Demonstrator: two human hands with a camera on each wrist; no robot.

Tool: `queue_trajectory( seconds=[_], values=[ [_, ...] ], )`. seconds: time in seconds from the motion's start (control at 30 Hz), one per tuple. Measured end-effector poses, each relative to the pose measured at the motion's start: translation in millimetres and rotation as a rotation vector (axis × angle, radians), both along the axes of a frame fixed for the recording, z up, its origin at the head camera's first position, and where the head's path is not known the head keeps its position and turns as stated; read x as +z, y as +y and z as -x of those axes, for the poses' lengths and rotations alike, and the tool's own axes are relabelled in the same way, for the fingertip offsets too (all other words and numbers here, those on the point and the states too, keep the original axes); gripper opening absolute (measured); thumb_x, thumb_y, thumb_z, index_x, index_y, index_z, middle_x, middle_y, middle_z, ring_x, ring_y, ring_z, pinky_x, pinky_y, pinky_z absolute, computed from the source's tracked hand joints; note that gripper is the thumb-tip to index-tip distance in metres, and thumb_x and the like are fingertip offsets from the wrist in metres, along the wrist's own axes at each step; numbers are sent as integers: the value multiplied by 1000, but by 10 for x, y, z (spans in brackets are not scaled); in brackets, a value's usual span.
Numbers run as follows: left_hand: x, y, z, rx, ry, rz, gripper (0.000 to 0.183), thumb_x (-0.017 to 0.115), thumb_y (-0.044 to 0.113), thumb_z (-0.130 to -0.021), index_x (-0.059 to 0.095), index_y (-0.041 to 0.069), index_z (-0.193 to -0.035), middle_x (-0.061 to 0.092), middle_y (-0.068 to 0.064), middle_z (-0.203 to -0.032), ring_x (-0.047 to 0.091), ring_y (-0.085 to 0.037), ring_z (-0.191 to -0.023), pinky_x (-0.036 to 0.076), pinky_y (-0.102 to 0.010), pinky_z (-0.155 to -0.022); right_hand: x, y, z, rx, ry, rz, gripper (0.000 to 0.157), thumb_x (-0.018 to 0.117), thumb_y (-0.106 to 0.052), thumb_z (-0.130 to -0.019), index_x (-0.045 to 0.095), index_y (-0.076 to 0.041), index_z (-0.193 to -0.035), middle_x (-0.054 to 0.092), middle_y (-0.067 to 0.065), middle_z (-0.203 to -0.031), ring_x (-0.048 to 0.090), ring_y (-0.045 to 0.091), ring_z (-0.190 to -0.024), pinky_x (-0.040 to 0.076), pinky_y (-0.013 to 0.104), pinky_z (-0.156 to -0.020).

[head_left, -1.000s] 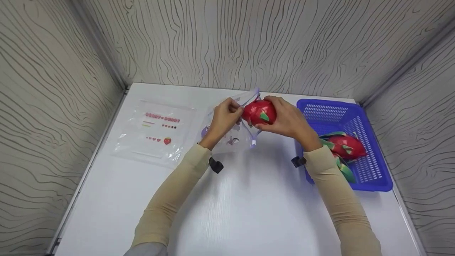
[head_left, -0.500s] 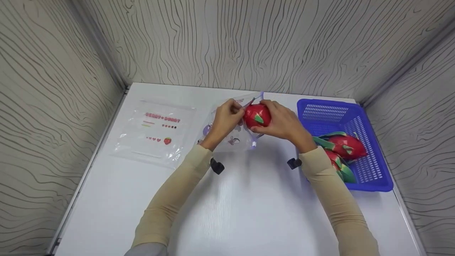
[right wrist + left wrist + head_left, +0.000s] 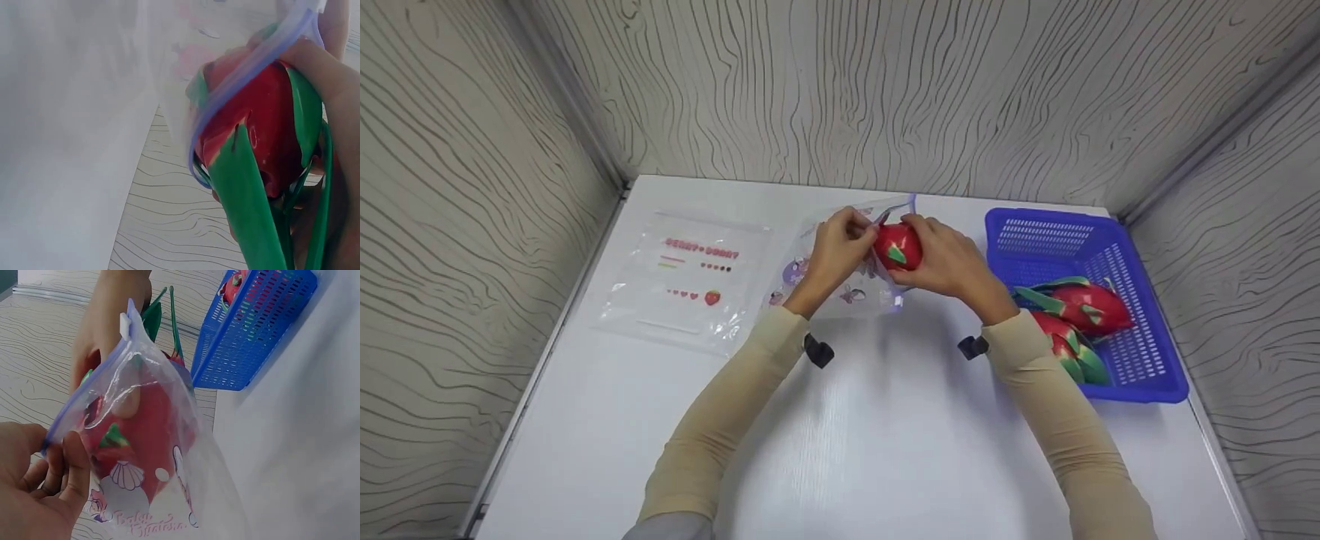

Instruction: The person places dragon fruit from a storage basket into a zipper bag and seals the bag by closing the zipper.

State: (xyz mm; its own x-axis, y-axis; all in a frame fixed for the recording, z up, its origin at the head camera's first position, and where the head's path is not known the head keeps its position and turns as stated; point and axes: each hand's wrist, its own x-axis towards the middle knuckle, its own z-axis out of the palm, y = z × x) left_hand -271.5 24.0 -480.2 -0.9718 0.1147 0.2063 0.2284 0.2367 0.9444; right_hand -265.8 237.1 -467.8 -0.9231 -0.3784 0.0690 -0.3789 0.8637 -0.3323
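My right hand (image 3: 949,259) grips a red dragon fruit (image 3: 898,247) with green leaf scales. In the left wrist view the fruit (image 3: 149,422) shows through a clear zip bag (image 3: 197,455) with a purple zip edge and printed shells. The right wrist view has that edge running across the fruit (image 3: 270,129), its long green leaves still outside the mouth. My left hand (image 3: 836,251) pinches the bag's rim between thumb and fingers (image 3: 73,467), beside the fruit. The bag's printed body lies toward the left, partly behind my left wrist.
A blue perforated basket (image 3: 1155,300) stands at the right, with more dragon fruits (image 3: 1091,309) inside. To the left, a second clear bag (image 3: 690,285) with strawberry prints lies flat on the white table (image 3: 840,450). Patterned panels (image 3: 847,90) rise behind and at both sides.
My right hand has moved left with the dragon fruit, carrying it farther into the bag's mouth. My left hand has stayed nearly in place, pinching the rim.
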Motion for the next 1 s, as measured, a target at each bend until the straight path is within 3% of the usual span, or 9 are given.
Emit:
queue_trajectory(
  seconds=[0.37,0.63,1.0],
  values=[
    [22,23,-5,18,34,13,12,69,14,-101,68,3,-105,73,-11,-96,63,-11,-80,54,-19,-67,-47,-124,11,14,18,-49,91,79,-59,-85,45,-12,-155,66,20,-135,70,38,-118,61,57,-99],
    [36,36,-11,18,41,8,11,70,11,-101,68,1,-105,72,-12,-97,63,-11,-81,53,-17,-67,-94,-199,27,23,28,-85,79,76,-45,-89,45,-11,-154,67,21,-132,70,39,-115,61,58,-98],
    [31,23,-21,11,23,8,10,69,13,-102,68,4,-105,70,-7,-93,60,-10,-78,50,-18,-61,-128,-280,36,22,-2,-75,87,78,-58,-88,47,-9,-153,68,21,-129,71,39,-111,61,58,-95]
  ],
)
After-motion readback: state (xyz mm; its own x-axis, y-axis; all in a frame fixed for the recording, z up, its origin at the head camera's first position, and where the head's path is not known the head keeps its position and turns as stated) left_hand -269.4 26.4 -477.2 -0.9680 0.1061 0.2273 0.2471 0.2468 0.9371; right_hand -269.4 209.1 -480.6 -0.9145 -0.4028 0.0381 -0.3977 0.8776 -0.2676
